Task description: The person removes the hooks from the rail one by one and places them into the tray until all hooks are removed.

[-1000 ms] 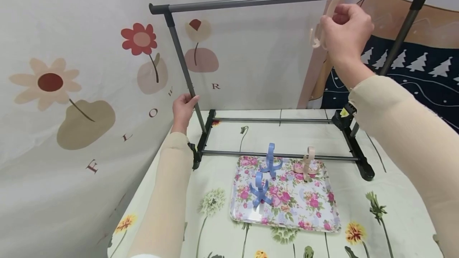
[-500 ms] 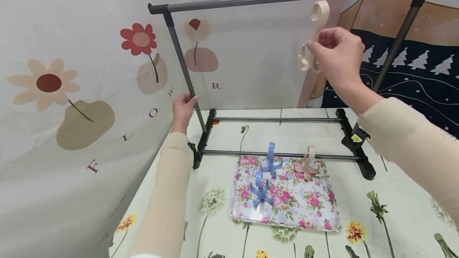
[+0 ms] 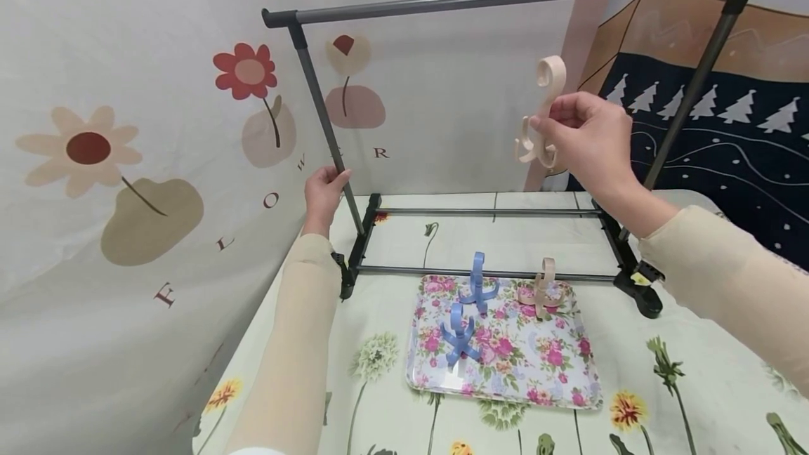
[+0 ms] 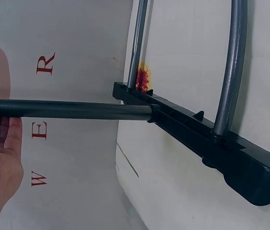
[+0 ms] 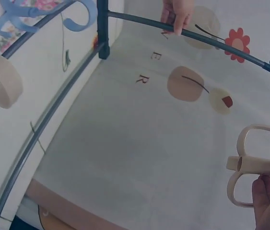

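My right hand point(image 3: 594, 139) pinches a beige multi-prong hanging hook point(image 3: 551, 79) by its stem, below the top bar and apart from it. In the right wrist view the curved prongs of that hook point(image 5: 242, 165) spread out past the fingers. My left hand point(image 3: 324, 195) holds the left post of a grey metal rack point(image 3: 480, 0), with the thumb across it; the left wrist view has this post point(image 4: 77, 109) running to the black foot. On the floral tray point(image 3: 505, 378) stand two blue hooks point(image 3: 478, 286) and another beige hook point(image 3: 542, 292).
The tray lies at the front of the rack, its back edge near the lower front bar point(image 3: 392, 269). Black feet point(image 3: 638, 286) carry the rack on a flower-print cloth point(image 3: 373, 364). A printed curtain point(image 3: 158, 55) hangs behind and to the left.
My right hand has come down from the top bar with the beige hook, moving slightly left. The left hand stays on the post, and the hooks on the tray have not moved.
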`<state>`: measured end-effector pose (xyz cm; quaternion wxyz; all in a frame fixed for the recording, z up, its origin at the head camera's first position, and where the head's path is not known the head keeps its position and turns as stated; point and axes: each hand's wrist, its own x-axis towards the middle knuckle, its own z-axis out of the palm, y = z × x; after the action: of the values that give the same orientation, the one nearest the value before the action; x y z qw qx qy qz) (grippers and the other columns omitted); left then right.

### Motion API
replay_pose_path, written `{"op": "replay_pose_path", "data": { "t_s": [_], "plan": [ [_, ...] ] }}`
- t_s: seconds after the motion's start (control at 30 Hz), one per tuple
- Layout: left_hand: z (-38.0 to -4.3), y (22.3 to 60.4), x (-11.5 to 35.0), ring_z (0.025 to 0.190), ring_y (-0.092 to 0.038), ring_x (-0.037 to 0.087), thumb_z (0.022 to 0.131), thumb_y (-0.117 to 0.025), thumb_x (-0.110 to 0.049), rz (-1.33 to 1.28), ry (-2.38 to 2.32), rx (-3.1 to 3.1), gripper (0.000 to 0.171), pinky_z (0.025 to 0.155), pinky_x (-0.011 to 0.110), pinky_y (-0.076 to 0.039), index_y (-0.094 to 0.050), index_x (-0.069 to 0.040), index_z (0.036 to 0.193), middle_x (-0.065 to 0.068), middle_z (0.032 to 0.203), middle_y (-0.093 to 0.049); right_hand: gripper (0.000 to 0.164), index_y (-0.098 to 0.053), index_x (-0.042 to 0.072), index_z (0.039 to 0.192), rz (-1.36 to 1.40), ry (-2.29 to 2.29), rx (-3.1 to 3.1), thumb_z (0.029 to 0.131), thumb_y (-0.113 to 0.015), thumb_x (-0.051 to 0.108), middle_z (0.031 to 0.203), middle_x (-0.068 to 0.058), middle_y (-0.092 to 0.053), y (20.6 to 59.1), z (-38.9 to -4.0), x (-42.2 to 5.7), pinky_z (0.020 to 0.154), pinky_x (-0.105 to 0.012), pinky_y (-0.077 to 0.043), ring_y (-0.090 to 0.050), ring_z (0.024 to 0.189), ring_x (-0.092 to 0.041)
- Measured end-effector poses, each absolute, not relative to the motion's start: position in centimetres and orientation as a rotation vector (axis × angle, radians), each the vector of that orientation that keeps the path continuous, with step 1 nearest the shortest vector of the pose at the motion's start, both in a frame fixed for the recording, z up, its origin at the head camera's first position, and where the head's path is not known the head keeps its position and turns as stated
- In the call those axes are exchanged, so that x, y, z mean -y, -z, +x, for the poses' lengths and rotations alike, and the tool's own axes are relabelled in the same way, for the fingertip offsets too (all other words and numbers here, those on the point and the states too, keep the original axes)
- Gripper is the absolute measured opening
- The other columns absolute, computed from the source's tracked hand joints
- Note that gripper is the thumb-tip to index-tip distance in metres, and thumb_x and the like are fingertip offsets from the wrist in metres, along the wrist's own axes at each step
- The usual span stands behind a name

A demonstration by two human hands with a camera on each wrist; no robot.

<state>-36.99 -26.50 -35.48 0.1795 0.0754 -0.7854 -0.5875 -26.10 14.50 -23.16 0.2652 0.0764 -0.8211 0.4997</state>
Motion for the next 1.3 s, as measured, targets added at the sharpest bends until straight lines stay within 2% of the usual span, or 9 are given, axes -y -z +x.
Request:
{"op": "replay_pose_path", "data": {
  "t_s": [0.1,0.2,0.33,0.47,0.57,0.77,0.87,1.13,1.3],
  "plan": [
    [-37.0,35.6,26.5,0.104,-0.055,0.021,0.097,-0.067,-0.029,0.213,1.661,2.22,0.031,0.096,0.041,-0.043,-0.064,-0.005,0.115,0.008,0.109,-0.063,0.035,-0.071,0.006,0.112,0.22,-1.317,2.252,0.091,-0.073,0.033,0.097,-0.002,-0.071,23.8,-25.7,-14.6,0.087,-0.036,-0.055,-0.065,0.09,-0.007],
    [-37.1,35.6,26.5,0.105,-0.056,0.021,0.097,-0.067,-0.029,0.209,1.665,2.213,0.029,0.097,0.041,-0.042,-0.064,-0.005,0.114,0.009,0.109,-0.064,0.033,-0.073,0.005,0.108,0.258,-1.287,2.269,0.091,-0.073,0.033,0.094,-0.002,-0.072,24.3,-25.3,-14.7,0.081,-0.023,-0.055,-0.065,0.088,-0.003],
    [-37.2,35.7,26.6,0.106,-0.056,0.021,0.096,-0.067,-0.03,0.207,1.664,2.214,0.031,0.097,0.041,-0.042,-0.064,-0.005,0.114,0.009,0.111,-0.065,0.034,-0.074,0.005,0.106,0.273,-1.258,2.308,0.09,-0.074,0.036,0.099,-0.008,-0.074,24.9,-24.9,-14.8,0.075,-0.014,-0.05,-0.064,0.089,-0.005],
    [-37.3,35.7,26.7,0.107,-0.056,0.021,0.096,-0.067,-0.03,0.212,1.668,2.214,0.031,0.097,0.041,-0.042,-0.064,-0.006,0.115,0.008,0.111,-0.065,0.037,-0.074,0.005,0.107,0.251,-1.279,2.371,0.091,-0.072,0.038,0.106,-0.012,-0.072,25.4,-24.6,-14.8,0.085,-0.027,-0.052,-0.062,0.096,-0.014],
    [-37.2,35.7,26.6,0.106,-0.057,0.021,0.096,-0.068,-0.029,0.209,1.682,2.199,0.029,0.098,0.041,-0.042,-0.065,-0.006,0.113,0.008,0.11,-0.066,0.037,-0.073,0.004,0.106,0.265,-1.335,2.4,0.091,-0.072,0.038,0.106,-0.012,-0.072,26.1,-24.3,-14.8,0.091,-0.036,-0.052,-0.061,0.098,-0.016],
    [-37.2,35.7,26.6,0.107,-0.057,0.021,0.096,-0.068,-0.03,0.211,1.693,2.196,0.029,0.099,0.041,-0.041,-0.065,-0.006,0.112,0.008,0.108,-0.065,0.03,-0.073,0.005,0.103,0.351,-1.369,2.449,0.091,-0.073,0.032,0.101,-0.01,-0.073,28.2,-23.5,-15.0,0.081,-0.021,-0.05,-0.064,0.089,-0.014],
    [-37.2,35.7,26.6,0.106,-0.057,0.021,0.096,-0.068,-0.029,0.207,1.689,2.198,0.028,0.099,0.042,-0.041,-0.064,-0.006,0.112,0.008,0.108,-0.065,0.026,-0.074,0.004,0.102,0.414,-1.377,2.469,0.092,-0.073,0.028,0.1,-0.01,-0.073,29.3,-23.0,-15.1,0.08,-0.017,-0.049,-0.065,0.086,-0.013],
    [-37.2,35.7,26.7,0.107,-0.057,0.022,0.096,-0.068,-0.029,0.202,1.692,2.197,0.027,0.099,0.042,-0.041,-0.064,-0.007,0.111,0.008,0.109,-0.065,0.015,-0.072,0.005,0.094,0.557,-1.433,2.511,0.092,-0.073,0.02,0.093,-0.008,-0.074,33.1,-22.3,-15.2,0.071,-0.02,-0.054,-0.068,0.078,-0.014],
    [-37.3,35.8,26.6,0.106,-0.056,0.021,0.096,-0.067,-0.029,0.19,1.695,2.199,0.027,0.098,0.041,-0.042,-0.064,-0.006,0.111,0.008,0.109,-0.065,0.012,-0.072,0.005,0.09,0.56,-1.522,2.546,0.091,-0.074,0.017,0.09,-0.007,-0.074,35.9,-21.6,-15.2,0.067,-0.027,-0.056,-0.069,0.076,-0.014]
  ]
}}
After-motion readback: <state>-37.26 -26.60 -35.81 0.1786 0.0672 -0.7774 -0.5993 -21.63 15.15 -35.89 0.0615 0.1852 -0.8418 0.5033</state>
